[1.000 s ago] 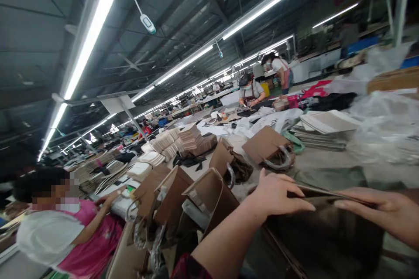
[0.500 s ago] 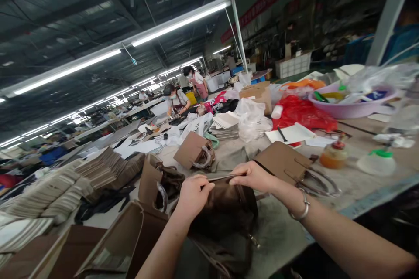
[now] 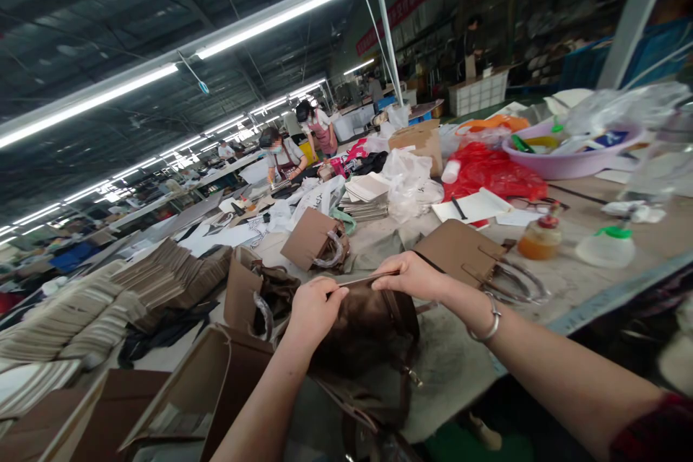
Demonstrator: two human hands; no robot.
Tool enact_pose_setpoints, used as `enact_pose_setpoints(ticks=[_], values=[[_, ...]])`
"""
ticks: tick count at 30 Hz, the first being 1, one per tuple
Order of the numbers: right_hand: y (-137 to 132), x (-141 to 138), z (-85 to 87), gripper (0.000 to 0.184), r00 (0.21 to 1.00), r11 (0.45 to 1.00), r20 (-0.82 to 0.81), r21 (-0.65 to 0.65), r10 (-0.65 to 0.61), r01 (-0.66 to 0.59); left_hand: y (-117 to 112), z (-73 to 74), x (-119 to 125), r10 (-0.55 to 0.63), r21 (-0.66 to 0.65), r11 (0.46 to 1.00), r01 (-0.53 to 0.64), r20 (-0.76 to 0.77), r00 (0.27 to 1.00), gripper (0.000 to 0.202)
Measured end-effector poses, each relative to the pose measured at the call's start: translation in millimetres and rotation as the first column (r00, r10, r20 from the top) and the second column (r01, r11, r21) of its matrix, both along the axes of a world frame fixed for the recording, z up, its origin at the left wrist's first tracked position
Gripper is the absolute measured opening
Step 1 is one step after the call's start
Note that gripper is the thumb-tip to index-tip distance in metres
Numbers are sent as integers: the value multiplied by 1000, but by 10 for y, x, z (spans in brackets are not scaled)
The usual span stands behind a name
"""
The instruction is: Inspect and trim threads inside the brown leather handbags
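Both my hands pinch the top edge of a dark brown handbag (image 3: 360, 328) at the table's near side. My left hand (image 3: 317, 310) grips the left part of that edge, thumb on top. To the right, my right hand (image 3: 406, 276) has its thumb and fingers closed on the same edge. The bag's lining and a strap with a metal clasp (image 3: 414, 375) hang below. Close by lie a brown bag (image 3: 460, 249) beyond my right hand, another with a wrapped handle (image 3: 308, 238) behind, and a brown bag panel (image 3: 238, 292) left of my left hand.
Stacked brown pieces (image 3: 173, 274) and open brown bag bodies (image 3: 184, 390) fill the left side. A glue bottle (image 3: 540, 238), a green-capped bottle (image 3: 605, 249) and a purple basin (image 3: 574, 162) stand right. A red plastic bag (image 3: 487, 173) lies behind. Co-workers (image 3: 284, 155) work at the far table.
The view has shifted slightly, so the surroundings sit a little further up and left. Both hands keep their hold on the handbag's edge.
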State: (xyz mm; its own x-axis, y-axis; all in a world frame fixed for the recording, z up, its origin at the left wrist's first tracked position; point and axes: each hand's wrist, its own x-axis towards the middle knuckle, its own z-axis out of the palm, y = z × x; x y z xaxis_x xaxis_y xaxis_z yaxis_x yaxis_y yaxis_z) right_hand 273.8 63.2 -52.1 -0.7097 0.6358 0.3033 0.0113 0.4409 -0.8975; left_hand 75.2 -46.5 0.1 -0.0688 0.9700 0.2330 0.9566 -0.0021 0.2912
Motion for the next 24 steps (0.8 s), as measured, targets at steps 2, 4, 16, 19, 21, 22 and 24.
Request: enact_pose_setpoints(ticks=[2, 4, 16, 19, 21, 22, 24], values=[[1, -10, 2, 28, 1000, 1000, 2, 20, -12, 11, 1, 3, 4, 7, 1, 1000, -7, -13, 1000, 21], [-6, -21, 10, 24, 1000, 998, 1, 57, -29, 29, 3, 2, 6, 4, 1, 1000, -4, -34, 999, 23], [53, 14, -103, 38, 997, 998, -72, -34, 42, -45, 47, -4, -2, 0, 1, 1000, 0, -30, 1000, 22], [74, 31, -108, 36, 994, 998, -86, 5, 61, -60, 64, 4, -14, 1, -10, 1000, -2, -49, 999, 25], [85, 27, -104, 34, 995, 999, -83, 27, 49, -47, 69, 6, -16, -5, -21, 1000, 4, -50, 999, 25], [89, 20, -101, 34, 996, 999, -81, 34, 41, -38, 69, 7, -16, -4, -25, 1000, 3, -48, 999, 25], [90, 4, -98, 33, 996, 999, -81, 41, 29, -26, 62, 8, -12, 4, -24, 1000, -5, -43, 999, 24]])
